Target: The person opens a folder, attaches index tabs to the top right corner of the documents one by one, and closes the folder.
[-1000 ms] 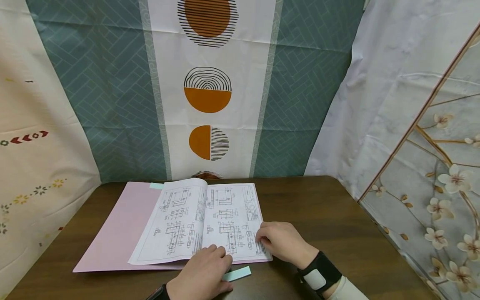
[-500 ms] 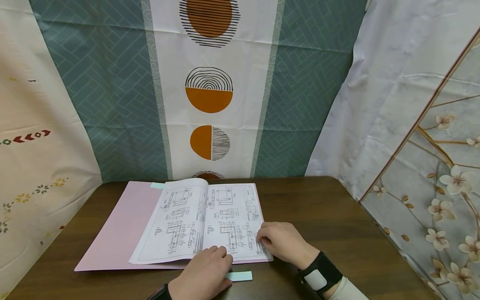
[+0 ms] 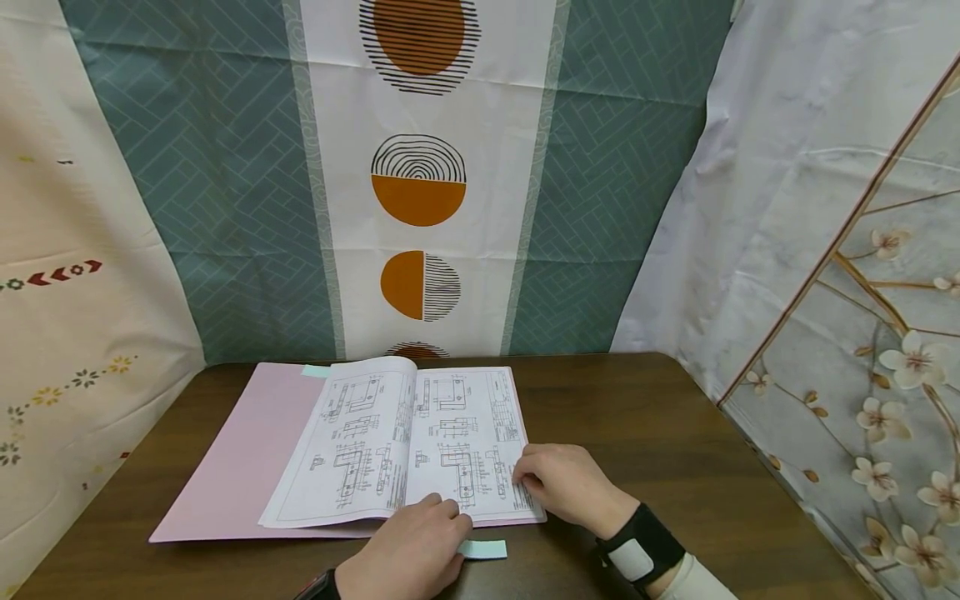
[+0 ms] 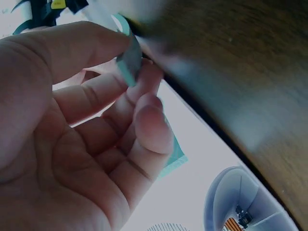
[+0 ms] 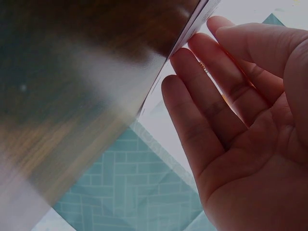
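Observation:
A booklet of technical drawings (image 3: 457,433) lies spread over a pink folder (image 3: 247,467) on the table. Its left page (image 3: 345,450) bows up slightly near the fold. My left hand (image 3: 412,546), at the booklet's lower edge, pinches a short mint-green strip (image 3: 483,549) between thumb and finger. The left wrist view shows that strip (image 4: 130,60) bent at the fingertips. On the right page's lower right edge rests my right hand (image 3: 570,483); in the right wrist view the fingers (image 5: 187,108) of that hand are extended at the page edge, holding nothing.
Another mint-green piece (image 3: 315,371) sticks out at the folder's top edge. The dark wooden table (image 3: 637,417) runs back to a patterned cloth (image 3: 420,275). A floral cloth (image 3: 885,400) hangs along the right side, a cream one (image 3: 90,333) along the left.
The mint-green strip has swung from slanted to nearly level and shows less beyond my left hand. That hand has shifted slightly to the right. The right hand stays in place.

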The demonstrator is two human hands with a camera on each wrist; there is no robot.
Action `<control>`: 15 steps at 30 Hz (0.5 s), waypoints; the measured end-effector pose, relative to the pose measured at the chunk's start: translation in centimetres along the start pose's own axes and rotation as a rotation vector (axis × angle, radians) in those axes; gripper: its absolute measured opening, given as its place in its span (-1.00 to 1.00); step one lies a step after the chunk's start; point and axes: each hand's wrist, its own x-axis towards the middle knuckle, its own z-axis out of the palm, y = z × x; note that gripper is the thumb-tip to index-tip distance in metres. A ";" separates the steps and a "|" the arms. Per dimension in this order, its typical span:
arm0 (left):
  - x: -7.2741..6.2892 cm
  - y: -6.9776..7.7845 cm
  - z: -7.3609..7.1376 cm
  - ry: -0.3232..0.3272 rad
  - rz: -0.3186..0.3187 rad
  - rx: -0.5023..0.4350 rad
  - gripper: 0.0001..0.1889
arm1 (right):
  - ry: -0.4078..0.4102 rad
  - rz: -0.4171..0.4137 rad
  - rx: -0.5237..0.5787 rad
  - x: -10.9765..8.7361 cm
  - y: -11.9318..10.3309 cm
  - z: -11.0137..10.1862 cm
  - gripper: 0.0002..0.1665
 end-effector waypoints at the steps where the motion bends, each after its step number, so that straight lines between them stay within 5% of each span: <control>1: 0.0 0.0 0.0 -0.002 0.002 -0.001 -0.83 | 0.001 0.000 0.000 0.0 0.0 0.0 -0.86; 8: 0.0 -0.2 0.3 -0.024 0.012 0.021 -0.83 | -0.020 0.006 0.018 0.0 -0.1 -0.4 -0.91; 15: -0.1 -0.4 0.3 0.048 0.028 0.059 -0.83 | -0.018 -0.008 -0.002 0.3 -0.5 -1.0 -0.93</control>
